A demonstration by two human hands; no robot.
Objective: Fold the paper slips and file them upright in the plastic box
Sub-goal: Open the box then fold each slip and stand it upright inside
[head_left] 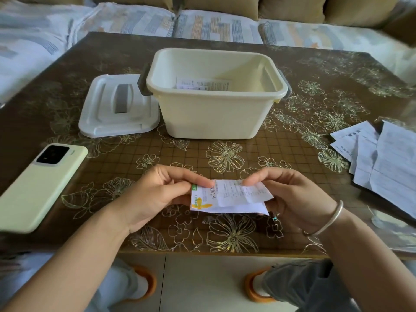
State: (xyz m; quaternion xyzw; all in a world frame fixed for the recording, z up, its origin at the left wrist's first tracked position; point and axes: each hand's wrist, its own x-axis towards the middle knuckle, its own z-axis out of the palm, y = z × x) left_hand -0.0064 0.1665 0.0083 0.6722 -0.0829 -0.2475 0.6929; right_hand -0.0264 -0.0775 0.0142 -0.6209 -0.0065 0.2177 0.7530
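We hold a half-folded white printed paper slip (229, 197) at lower centre, long axis running left-right: left hand (157, 194) pinches its left end, right hand (290, 199) its right end, thumb and forefinger closed on paper. The cream open-topped plastic box (216, 95) sits straight above at upper centre, about equally near either hand.

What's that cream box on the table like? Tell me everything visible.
The plastic box is cream, rectangular with rounded corners and a thick rim, smooth plastic by its look. Grey latches hang at both ends. It stands upright and open on the table, its lid lying close at its left. Printed slips show inside.
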